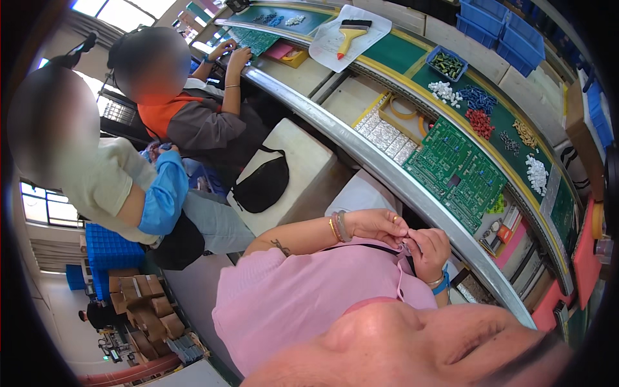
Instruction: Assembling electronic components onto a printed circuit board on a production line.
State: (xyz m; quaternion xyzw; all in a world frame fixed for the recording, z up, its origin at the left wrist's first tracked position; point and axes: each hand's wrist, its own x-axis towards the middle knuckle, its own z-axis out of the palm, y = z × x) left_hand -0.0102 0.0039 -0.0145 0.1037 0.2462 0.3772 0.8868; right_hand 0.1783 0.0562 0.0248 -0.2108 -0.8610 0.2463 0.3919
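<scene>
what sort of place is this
Probably an electronics assembly workshop: a large green circuit board lies at the long curved-looking bench, small red parts and white parts sit sorted in piles, and a co-worker handles another board.

No printed text or number can be read here.

Daylight glares through windows (119, 14) at the upper left, and a paned window (51, 205) sits in the pale wall (57, 284) near a drab curtain (53, 254). Blue crates (113, 248) and cardboard boxes (151, 309) stand behind, while a long metal rail (366, 148) edges the workbench.
</scene>
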